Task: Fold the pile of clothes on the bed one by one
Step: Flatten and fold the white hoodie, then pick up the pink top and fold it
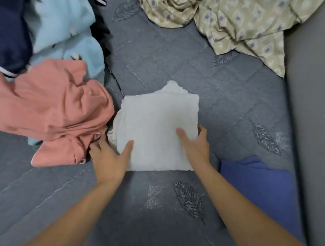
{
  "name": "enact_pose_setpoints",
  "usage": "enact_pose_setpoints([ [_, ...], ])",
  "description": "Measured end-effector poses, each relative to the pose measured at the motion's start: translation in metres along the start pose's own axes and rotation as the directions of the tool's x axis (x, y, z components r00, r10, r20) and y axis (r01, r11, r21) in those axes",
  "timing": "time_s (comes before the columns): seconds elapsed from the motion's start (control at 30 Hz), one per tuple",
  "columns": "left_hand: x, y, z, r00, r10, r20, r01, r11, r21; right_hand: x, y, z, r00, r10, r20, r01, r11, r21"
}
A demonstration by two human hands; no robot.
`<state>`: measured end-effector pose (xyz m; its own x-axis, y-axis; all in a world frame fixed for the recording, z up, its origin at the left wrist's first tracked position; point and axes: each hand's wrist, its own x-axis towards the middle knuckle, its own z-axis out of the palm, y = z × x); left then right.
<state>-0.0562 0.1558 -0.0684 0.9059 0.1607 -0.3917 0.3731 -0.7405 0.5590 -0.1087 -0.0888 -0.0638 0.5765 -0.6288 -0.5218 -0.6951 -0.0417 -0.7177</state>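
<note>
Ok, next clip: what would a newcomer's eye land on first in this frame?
First, the white folded garment in the middle of the grey quilted bed, with the left hand and right hand gripping its near corners. Next, the rumpled salmon-pink garment just left of it, heaped over light blue clothing. A patterned beige sheet lies crumpled at the top right.

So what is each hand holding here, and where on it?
Both grip the folded white cloth square: the left hand at its near left corner, the right hand at its right edge.
</note>
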Motion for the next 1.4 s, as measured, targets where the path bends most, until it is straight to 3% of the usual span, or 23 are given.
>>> enact_pose_setpoints([
  [0.07,0.001,0.003,0.002,0.975,-0.198,0.105,0.219,0.942,-0.253,0.001,-0.003,-0.004,0.997,0.046,0.061,-0.044,0.999,-0.033],
  [0.17,0.005,0.020,0.003,0.954,-0.183,0.238,0.271,0.867,-0.418,0.001,-0.005,-0.013,0.993,0.025,0.116,-0.017,0.998,-0.066],
  [0.33,-0.030,0.019,0.000,0.959,-0.032,0.280,0.146,0.907,-0.395,-0.032,0.020,-0.033,0.997,-0.030,0.077,0.036,0.997,-0.072],
  [0.43,-0.073,0.002,0.000,0.953,0.017,0.303,0.097,0.930,-0.356,-0.067,0.051,-0.051,0.997,0.019,0.079,-0.010,0.993,-0.115],
  [0.73,-0.163,-0.061,0.002,0.913,-0.112,0.393,0.213,0.951,-0.224,-0.158,0.125,-0.072,0.995,0.086,0.043,-0.079,0.987,-0.142],
  [0.83,-0.174,-0.056,0.001,0.917,-0.181,0.355,0.235,0.965,-0.117,-0.169,0.125,-0.073,0.998,0.057,-0.026,-0.062,0.964,-0.258],
  [0.87,-0.174,-0.052,-0.002,0.952,-0.164,0.260,0.174,0.985,-0.016,-0.172,0.121,-0.073,0.996,-0.020,-0.089,-0.013,0.932,-0.363],
  [0.93,-0.173,-0.042,-0.005,0.995,0.049,0.089,-0.068,0.973,0.222,-0.174,0.105,-0.072,0.943,-0.292,-0.160,0.144,0.790,-0.596],
  [1.0,-0.170,-0.027,-0.001,0.915,0.377,0.142,-0.402,0.869,0.289,-0.169,0.084,-0.065,0.856,-0.512,-0.069,0.334,0.650,-0.682],
  [1.07,-0.164,-0.019,0.015,0.763,0.565,0.315,-0.639,0.735,0.228,-0.156,0.074,-0.049,0.791,-0.601,0.113,0.507,0.539,-0.673],
  [1.1,-0.159,-0.019,0.026,0.713,0.584,0.387,-0.685,0.699,0.206,-0.148,0.076,-0.041,0.777,-0.598,0.198,0.557,0.505,-0.659],
  [1.17,-0.151,-0.024,0.044,0.697,0.549,0.460,-0.689,0.691,0.218,-0.130,0.087,-0.030,0.770,-0.565,0.297,0.591,0.455,-0.666],
  [1.3,-0.141,-0.032,0.058,0.698,0.536,0.475,-0.695,0.667,0.269,-0.107,0.103,-0.025,0.765,-0.548,0.338,0.589,0.384,-0.711],
  [1.4,-0.143,-0.027,0.043,0.706,0.542,0.456,-0.691,0.668,0.275,-0.116,0.099,-0.026,0.780,-0.541,0.315,0.566,0.395,-0.723],
])
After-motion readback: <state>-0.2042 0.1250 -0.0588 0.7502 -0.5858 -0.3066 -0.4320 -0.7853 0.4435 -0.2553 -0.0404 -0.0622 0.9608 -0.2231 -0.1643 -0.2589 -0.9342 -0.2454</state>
